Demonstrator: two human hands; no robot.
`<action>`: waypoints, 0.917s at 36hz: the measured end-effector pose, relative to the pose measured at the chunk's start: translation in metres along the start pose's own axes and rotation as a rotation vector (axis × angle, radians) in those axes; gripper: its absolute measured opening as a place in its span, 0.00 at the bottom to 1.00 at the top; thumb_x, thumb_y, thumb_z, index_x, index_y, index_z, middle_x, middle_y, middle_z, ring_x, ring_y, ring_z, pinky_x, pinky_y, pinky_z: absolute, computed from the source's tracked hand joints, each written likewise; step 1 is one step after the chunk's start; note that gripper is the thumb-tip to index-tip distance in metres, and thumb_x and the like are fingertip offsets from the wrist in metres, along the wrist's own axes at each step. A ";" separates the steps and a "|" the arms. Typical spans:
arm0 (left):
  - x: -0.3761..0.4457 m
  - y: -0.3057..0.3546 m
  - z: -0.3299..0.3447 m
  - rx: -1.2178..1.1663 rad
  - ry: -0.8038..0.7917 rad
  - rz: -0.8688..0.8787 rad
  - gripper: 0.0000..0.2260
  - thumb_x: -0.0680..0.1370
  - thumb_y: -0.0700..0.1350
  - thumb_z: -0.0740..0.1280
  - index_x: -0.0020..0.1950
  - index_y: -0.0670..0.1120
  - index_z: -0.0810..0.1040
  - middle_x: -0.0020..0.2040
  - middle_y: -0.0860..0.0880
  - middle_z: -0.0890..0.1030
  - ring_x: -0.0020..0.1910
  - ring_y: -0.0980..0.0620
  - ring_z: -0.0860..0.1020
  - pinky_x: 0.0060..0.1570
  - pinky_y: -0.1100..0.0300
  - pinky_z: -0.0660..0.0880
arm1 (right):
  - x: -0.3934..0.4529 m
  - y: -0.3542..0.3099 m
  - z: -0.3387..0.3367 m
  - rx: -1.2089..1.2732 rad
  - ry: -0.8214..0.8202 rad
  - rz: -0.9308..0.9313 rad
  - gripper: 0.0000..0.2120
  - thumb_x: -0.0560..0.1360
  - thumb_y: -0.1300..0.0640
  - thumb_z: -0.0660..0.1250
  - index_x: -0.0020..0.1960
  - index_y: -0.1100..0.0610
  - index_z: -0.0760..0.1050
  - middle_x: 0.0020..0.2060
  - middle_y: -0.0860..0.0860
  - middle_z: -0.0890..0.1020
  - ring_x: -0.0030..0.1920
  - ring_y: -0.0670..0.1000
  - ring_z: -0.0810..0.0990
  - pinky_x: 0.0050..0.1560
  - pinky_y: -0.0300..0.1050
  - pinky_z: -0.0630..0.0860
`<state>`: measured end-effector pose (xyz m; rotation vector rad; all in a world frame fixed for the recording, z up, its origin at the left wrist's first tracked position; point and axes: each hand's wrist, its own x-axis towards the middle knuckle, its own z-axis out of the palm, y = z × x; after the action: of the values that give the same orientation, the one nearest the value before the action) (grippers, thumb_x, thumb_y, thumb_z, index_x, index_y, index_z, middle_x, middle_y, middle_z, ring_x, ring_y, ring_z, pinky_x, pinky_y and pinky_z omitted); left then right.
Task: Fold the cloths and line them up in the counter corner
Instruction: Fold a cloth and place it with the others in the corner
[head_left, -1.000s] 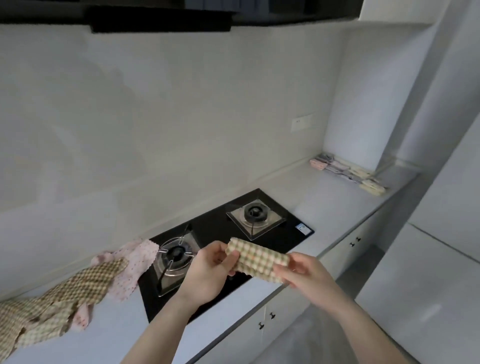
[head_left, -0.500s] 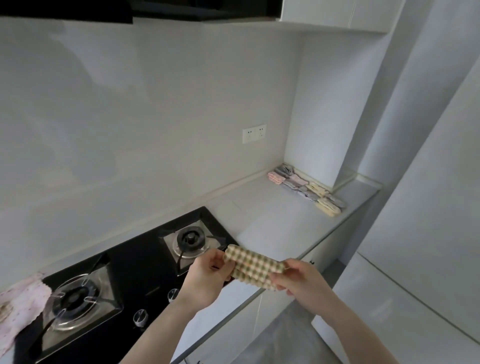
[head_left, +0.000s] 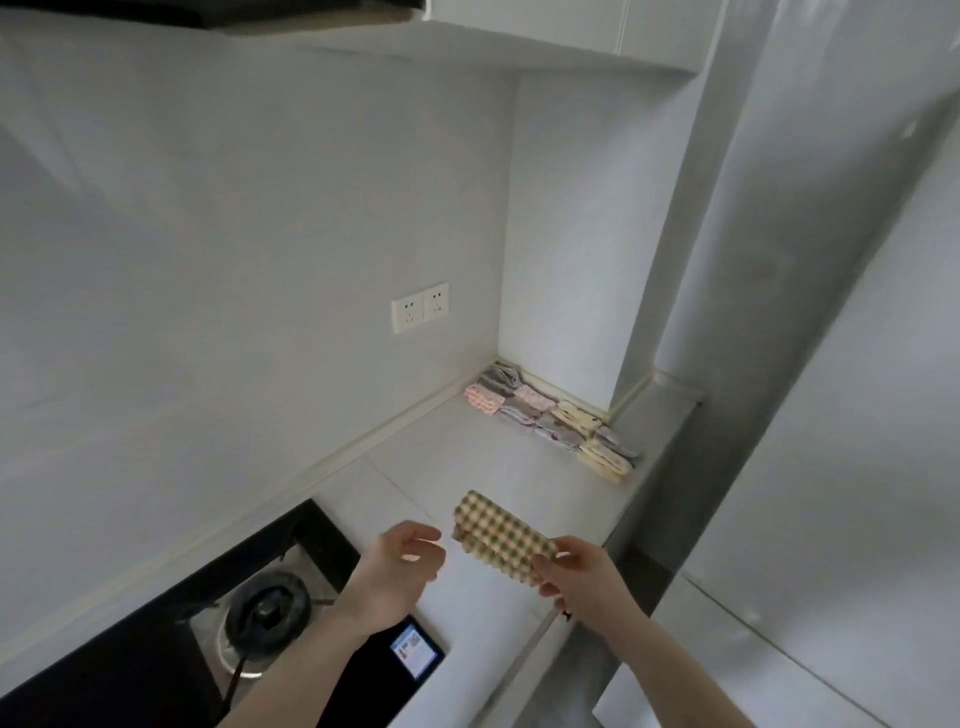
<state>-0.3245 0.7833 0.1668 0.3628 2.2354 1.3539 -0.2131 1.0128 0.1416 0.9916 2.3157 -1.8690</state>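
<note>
The right hand (head_left: 582, 577) covers the near end of the checked cloth (head_left: 501, 538). The black hob (head_left: 332, 691) is cut off by the left and bottom edges, and the left forearm hides part of it. The folded cloths (head_left: 550, 415) in the counter's far corner are too small to count, and the hob's sticker (head_left: 414, 650) is unreadable.

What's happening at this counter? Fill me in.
A person is putting away cloths. The right hand pinches a folded checked cloth above the counter; the left hand is just beside it, fingers loose, holding nothing. A row of folded cloths already lies in the corner. A gas hob sits lower left.
</note>
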 end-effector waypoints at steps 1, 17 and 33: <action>0.012 0.000 -0.002 0.039 -0.008 0.001 0.07 0.77 0.44 0.70 0.54 0.53 0.81 0.49 0.50 0.85 0.45 0.50 0.83 0.43 0.57 0.78 | 0.014 0.001 0.000 0.040 0.024 0.031 0.11 0.78 0.56 0.71 0.58 0.59 0.78 0.40 0.51 0.86 0.38 0.49 0.85 0.37 0.40 0.78; 0.120 -0.004 -0.062 0.551 0.070 -0.084 0.12 0.79 0.51 0.67 0.61 0.60 0.74 0.54 0.63 0.78 0.53 0.63 0.77 0.59 0.61 0.76 | 0.235 -0.007 0.002 0.091 0.082 0.346 0.06 0.79 0.66 0.65 0.44 0.63 0.77 0.33 0.58 0.79 0.28 0.50 0.76 0.22 0.39 0.70; 0.215 0.031 -0.016 0.537 0.275 -0.281 0.15 0.80 0.52 0.66 0.67 0.58 0.73 0.64 0.61 0.75 0.58 0.61 0.74 0.60 0.65 0.70 | 0.468 -0.003 -0.008 -0.175 -0.099 0.421 0.11 0.76 0.66 0.65 0.35 0.62 0.75 0.29 0.56 0.78 0.27 0.53 0.73 0.30 0.42 0.66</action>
<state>-0.5146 0.8862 0.1402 0.0326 2.7411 0.6788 -0.5861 1.2366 -0.0317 1.2148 1.9775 -1.4916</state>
